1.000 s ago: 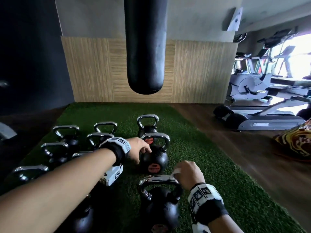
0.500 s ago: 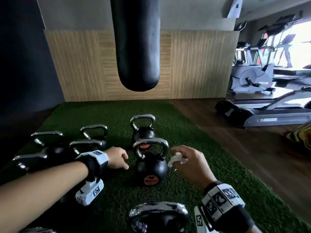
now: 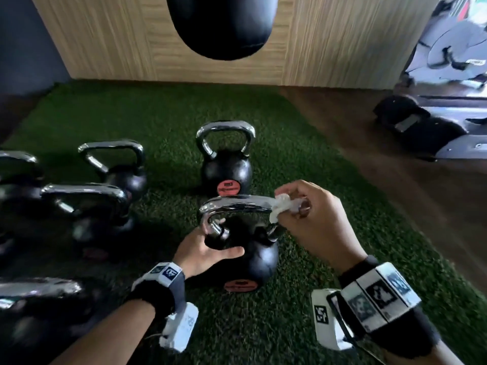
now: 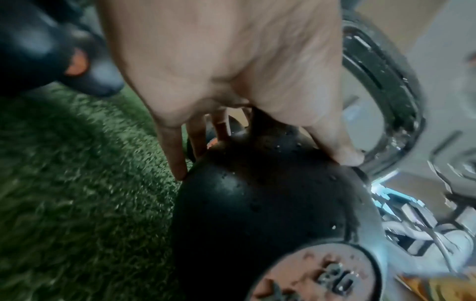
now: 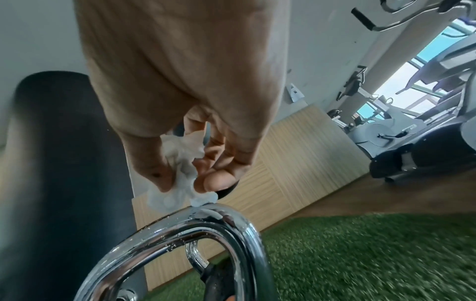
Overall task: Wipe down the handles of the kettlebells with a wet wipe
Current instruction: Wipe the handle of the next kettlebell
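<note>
While the near kettlebell (image 3: 245, 256) stands upright on the green turf (image 3: 263, 333), its chrome handle (image 3: 237, 206) is under treatment at the right-hand bend. The wet wipe (image 3: 279, 209), crumpled to a small wad, touches the top of the handle there; the right wrist view shows droplets on the chrome beside the contact point. The right hand (image 3: 313, 219) has its grip closed on the wipe, pinched between thumb and fingertips. The left hand (image 3: 203, 252) lies against the black body just below the handle's left root, fingers spread and fairly straight, thumb across the front (a bracing hold, not a lift).

Handling assessment: the kettlebell is judged heavy and rigid, unlikely to shift under wiping pressure, though the round body could rock on the turf, hence the steadying hand. The wet chrome is judged slippery; any hold is better taken on the matt body or with a full wrap of the handle. The wipe is soft and limp and needs pinching to keep it in place.

Another kettlebell (image 3: 225, 164) stands just behind, several more (image 3: 87, 206) to the left. A black punch bag (image 3: 221, 25) hangs above the turf; exercise machines (image 3: 442, 83) stand on the wooden floor at right.
</note>
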`<state>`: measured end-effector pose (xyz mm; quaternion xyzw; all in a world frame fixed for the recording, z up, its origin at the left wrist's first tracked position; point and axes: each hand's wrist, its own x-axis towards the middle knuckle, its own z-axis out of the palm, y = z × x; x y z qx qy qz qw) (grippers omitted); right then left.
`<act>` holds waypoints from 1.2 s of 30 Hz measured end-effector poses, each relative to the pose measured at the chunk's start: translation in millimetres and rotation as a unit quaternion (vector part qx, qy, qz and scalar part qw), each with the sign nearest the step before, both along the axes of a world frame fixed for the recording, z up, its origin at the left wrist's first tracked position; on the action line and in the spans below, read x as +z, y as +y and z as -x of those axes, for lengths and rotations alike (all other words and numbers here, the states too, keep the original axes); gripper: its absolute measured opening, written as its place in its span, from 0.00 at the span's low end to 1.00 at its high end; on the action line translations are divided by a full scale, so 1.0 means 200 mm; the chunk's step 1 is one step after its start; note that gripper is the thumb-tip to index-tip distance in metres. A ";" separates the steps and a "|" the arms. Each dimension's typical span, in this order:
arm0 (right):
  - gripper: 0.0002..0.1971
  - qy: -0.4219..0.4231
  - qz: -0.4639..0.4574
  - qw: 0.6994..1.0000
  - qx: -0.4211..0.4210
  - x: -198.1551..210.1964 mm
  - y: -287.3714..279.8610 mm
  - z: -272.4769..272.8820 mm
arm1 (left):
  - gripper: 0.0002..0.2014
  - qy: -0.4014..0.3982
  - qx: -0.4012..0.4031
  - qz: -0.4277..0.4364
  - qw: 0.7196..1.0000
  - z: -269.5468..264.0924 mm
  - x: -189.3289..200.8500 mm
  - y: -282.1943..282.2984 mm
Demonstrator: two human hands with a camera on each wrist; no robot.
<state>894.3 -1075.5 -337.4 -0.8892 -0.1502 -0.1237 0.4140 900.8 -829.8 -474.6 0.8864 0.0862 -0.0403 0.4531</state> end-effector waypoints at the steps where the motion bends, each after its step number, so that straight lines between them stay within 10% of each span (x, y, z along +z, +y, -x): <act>1: 0.18 0.003 0.007 1.000 0.008 0.00 0.01 -0.03 | 0.43 -0.009 -0.002 -0.006 1.000 -0.01 0.00 0.01; 23: 0.11 -0.120 0.143 0.975 0.118 -0.07 0.14 -0.13 | 0.30 0.026 0.038 0.092 0.995 -0.03 -0.08 0.01; 36: 0.10 -0.125 0.063 0.989 0.051 -0.09 0.07 -0.10 | 0.33 0.048 0.048 0.119 0.991 0.02 0.01 -0.04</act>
